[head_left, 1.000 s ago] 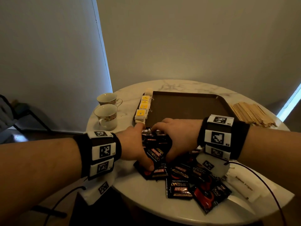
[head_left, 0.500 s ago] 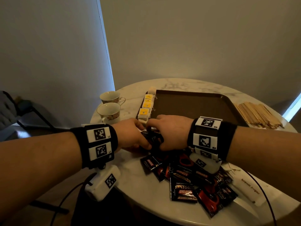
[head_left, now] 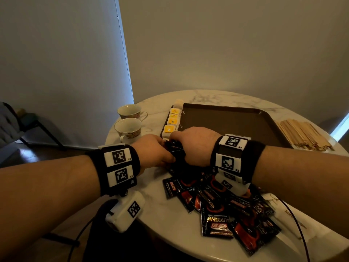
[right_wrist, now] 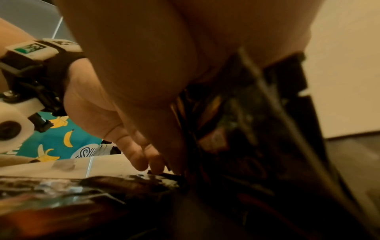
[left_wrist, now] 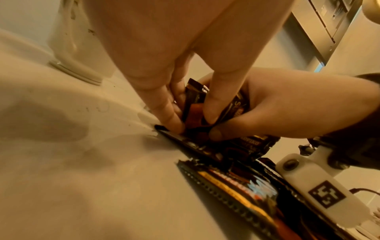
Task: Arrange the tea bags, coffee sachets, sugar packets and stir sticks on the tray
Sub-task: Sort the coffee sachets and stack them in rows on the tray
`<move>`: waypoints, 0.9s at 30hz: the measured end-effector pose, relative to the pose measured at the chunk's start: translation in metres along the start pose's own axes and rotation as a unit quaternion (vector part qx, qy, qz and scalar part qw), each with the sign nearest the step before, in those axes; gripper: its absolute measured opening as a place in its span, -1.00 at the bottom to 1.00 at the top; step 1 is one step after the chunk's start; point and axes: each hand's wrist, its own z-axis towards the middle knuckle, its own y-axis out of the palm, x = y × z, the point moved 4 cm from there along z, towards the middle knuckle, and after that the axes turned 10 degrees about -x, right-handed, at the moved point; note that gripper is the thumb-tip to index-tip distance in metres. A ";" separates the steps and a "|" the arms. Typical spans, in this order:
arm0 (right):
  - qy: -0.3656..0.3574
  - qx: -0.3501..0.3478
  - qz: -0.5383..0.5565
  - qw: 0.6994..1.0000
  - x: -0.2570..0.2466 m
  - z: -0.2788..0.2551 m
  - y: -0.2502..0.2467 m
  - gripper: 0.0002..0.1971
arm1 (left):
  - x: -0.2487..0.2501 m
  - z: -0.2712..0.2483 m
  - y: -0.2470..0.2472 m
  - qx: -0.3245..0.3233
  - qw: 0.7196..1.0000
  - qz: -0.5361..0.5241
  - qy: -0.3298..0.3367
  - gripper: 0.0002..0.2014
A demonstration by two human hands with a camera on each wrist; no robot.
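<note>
Head cam sits high, looking forward and down over both forearms at the round counter (head_left: 151, 208), tray (head_left: 226, 118) toward 12 o'clock. Left wrist cam is super close, just above the counter (left_wrist: 72, 162), facing along the fingers. Right wrist cam is equally tight and dark. All three share the bunch of coffee sachets (head_left: 174, 148) (left_wrist: 236, 104) (right_wrist: 246, 121) pinched between both hands.
</note>
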 end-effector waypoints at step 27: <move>-0.099 0.157 0.690 0.699 0.108 0.013 -0.040 -0.41 | 0.063 0.039 0.023 -0.075 0.950 -0.270 0.134 -0.34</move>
